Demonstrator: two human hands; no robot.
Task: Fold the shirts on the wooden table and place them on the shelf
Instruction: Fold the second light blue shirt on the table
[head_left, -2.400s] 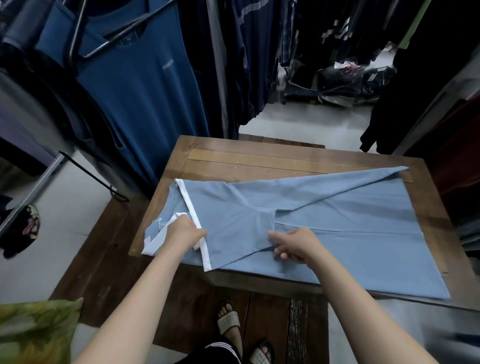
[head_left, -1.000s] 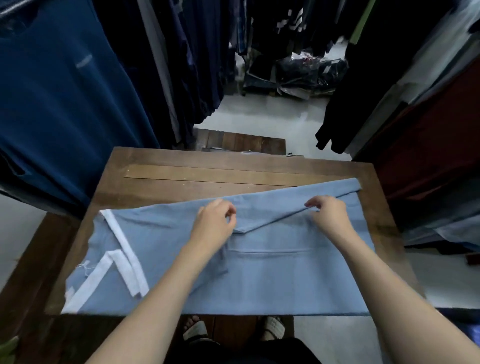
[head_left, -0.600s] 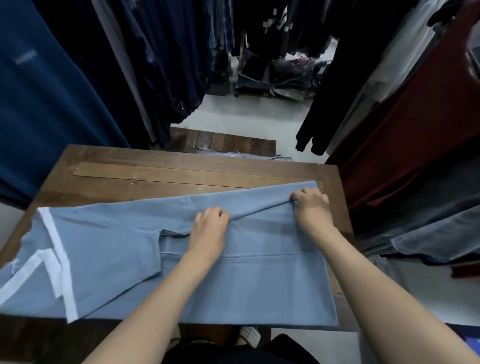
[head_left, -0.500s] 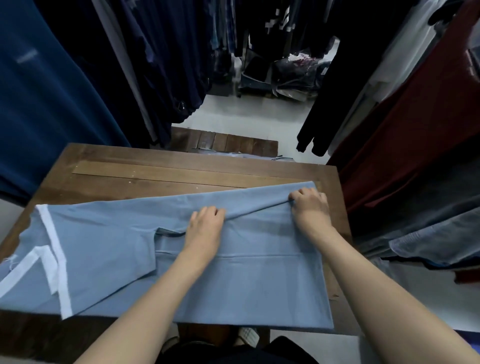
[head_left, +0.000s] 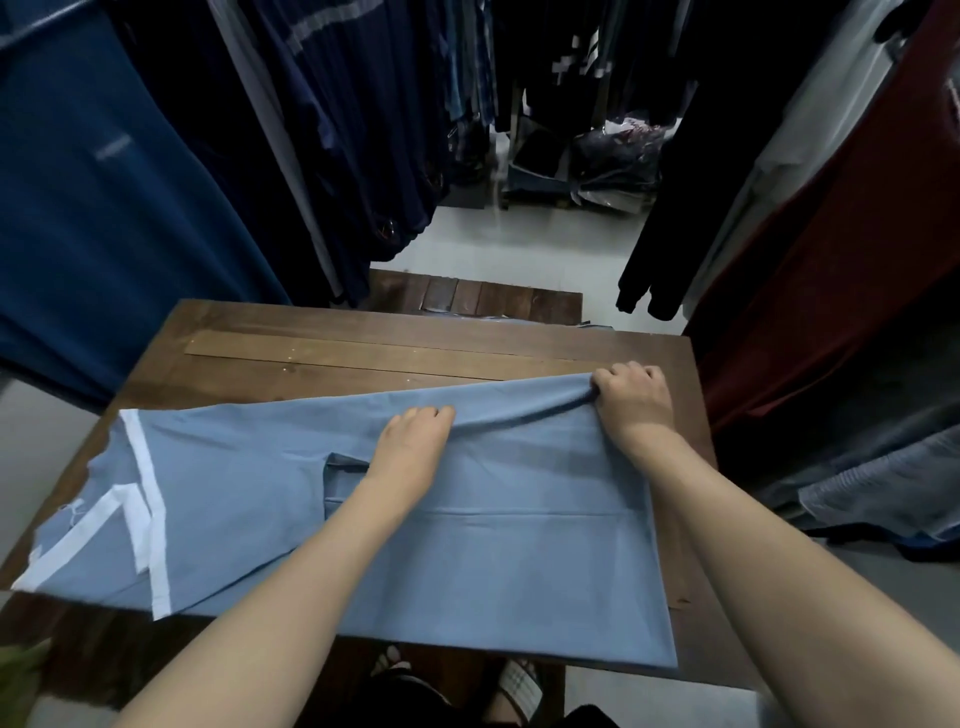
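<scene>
A light blue shirt (head_left: 493, 561) with white collar trim lies lengthwise across the wooden table (head_left: 363, 358), collar at the left, hem at the right. Its far side is folded over toward me. My left hand (head_left: 410, 447) grips the far folded edge near the middle, fingers curled into the cloth. At the far right corner my right hand (head_left: 631, 400) grips the same edge, and the fabric sags slightly between the two hands. No shelf is in view.
Dark blue garments (head_left: 104, 208) hang close on the left and a dark red one (head_left: 857, 260) close on the right. A wooden pallet (head_left: 475, 296) lies on the floor beyond the table. Bagged clothes (head_left: 597, 161) are piled at the back.
Both hands have left the collar end and moved right to the shirt's far edge. In the last half second they shifted slightly farther out along it and the view tilted.
</scene>
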